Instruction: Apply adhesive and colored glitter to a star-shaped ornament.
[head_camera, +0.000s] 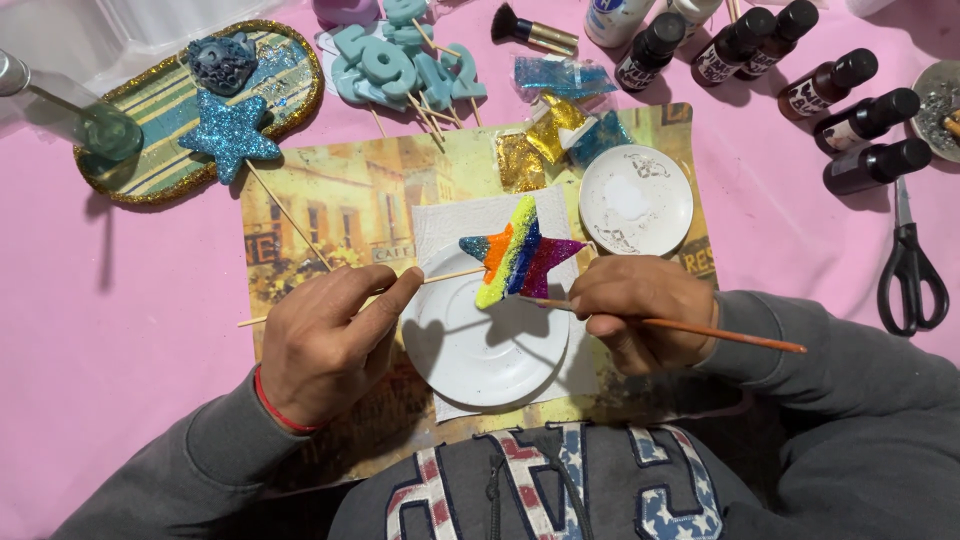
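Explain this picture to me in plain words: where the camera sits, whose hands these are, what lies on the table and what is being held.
There is no machine here. One camera, worn on a person's head, looks down at their own two bare hands over a pink table.

The left hand pinches a thin wooden stick that carries a glittery star striped in blue, orange, yellow, green and purple. The star hangs over a white saucer. The right hand holds a fine brush with an orange handle, its tip close to the star's lower edge.

Around them lie a picture placemat, a second small white dish, a blue glitter star on an oval tray, pale blue number shapes, dark bottles and black scissors.
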